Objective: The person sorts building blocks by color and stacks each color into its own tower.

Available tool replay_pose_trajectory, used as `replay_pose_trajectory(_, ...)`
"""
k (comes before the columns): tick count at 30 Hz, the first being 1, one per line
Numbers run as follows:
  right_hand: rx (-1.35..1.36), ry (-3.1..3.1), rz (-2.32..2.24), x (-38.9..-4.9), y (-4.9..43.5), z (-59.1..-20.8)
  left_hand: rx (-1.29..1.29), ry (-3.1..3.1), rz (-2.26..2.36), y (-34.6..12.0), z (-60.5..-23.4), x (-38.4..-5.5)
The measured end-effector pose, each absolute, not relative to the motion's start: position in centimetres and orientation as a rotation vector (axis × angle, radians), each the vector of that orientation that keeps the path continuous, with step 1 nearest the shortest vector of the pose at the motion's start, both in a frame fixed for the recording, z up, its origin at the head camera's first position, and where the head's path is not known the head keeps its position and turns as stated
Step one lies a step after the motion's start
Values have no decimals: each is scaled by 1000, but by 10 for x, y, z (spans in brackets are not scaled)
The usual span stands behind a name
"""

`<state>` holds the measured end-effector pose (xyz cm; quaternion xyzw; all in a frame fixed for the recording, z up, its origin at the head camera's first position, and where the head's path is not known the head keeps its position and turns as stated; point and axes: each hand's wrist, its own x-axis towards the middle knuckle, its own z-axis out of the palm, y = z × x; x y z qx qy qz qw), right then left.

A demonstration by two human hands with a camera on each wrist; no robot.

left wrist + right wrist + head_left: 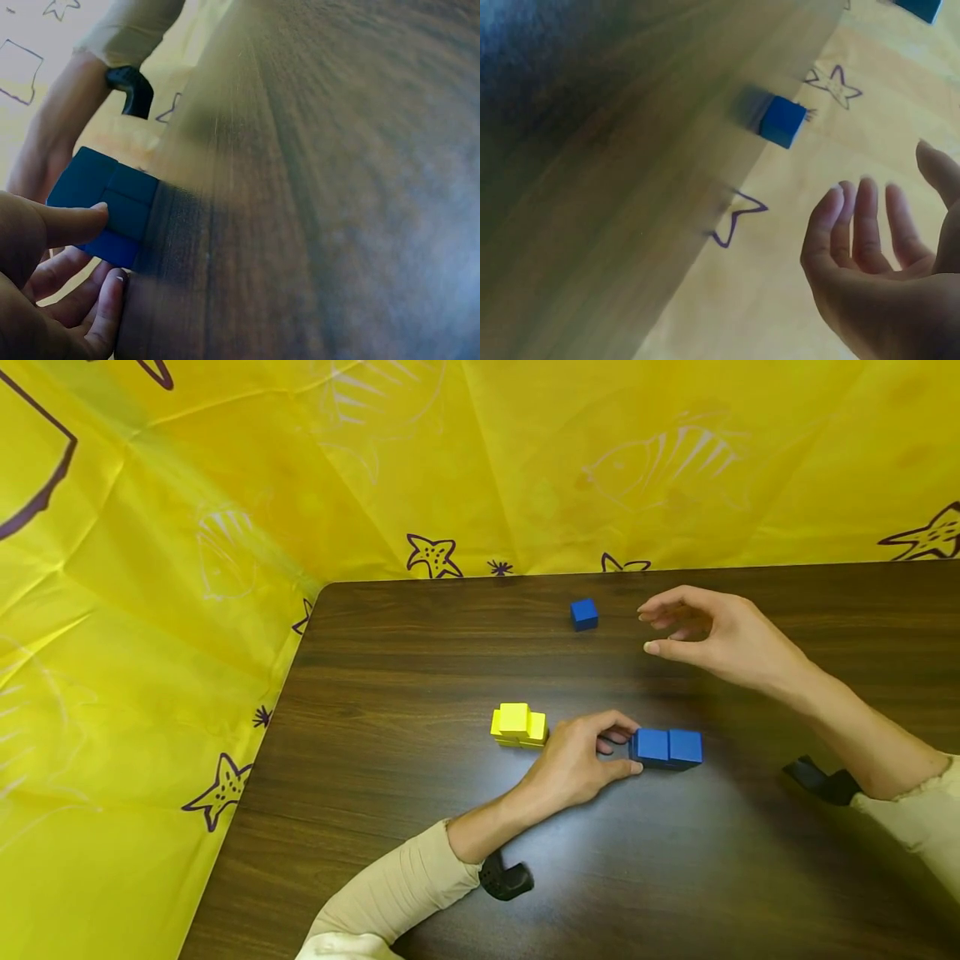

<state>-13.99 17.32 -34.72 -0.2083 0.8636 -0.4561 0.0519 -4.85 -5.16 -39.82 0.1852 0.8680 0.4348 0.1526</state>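
My left hand (573,760) pinches the left end of a short stack of blue blocks (667,747) between thumb and fingers. Two block tops show side by side in the head view. In the left wrist view, the thumb lies along one face of these blue blocks (127,187), with the fingertips by the opposite side. My right hand (738,639) hovers above the table with bent, spread fingers, holding nothing. A single blue cube (583,614) sits left of it near the far edge; the right wrist view shows that cube (782,121) beyond the fingertips.
A small stack of yellow blocks (517,725), one on top in the middle, stands just left of my left hand. The dark wooden table (375,693) meets a yellow patterned cloth (525,460) at its back and left edges.
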Motion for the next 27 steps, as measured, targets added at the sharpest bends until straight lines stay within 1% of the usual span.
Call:
replay_pose_trajectory(9, -641, 2599, -1410, -156, 170, -352, 535, 2498, 1242, -51, -399, -49)
replay_pose_trajectory(16, -702, 2588, -1425, -170, 159, -359, 531, 2495, 1247, -51, -399, -49)
replay_pose_trajectory(27, -714, 2609, -1358, -189, 149, -369, 548, 2515, 1224, -51, -400, -49)
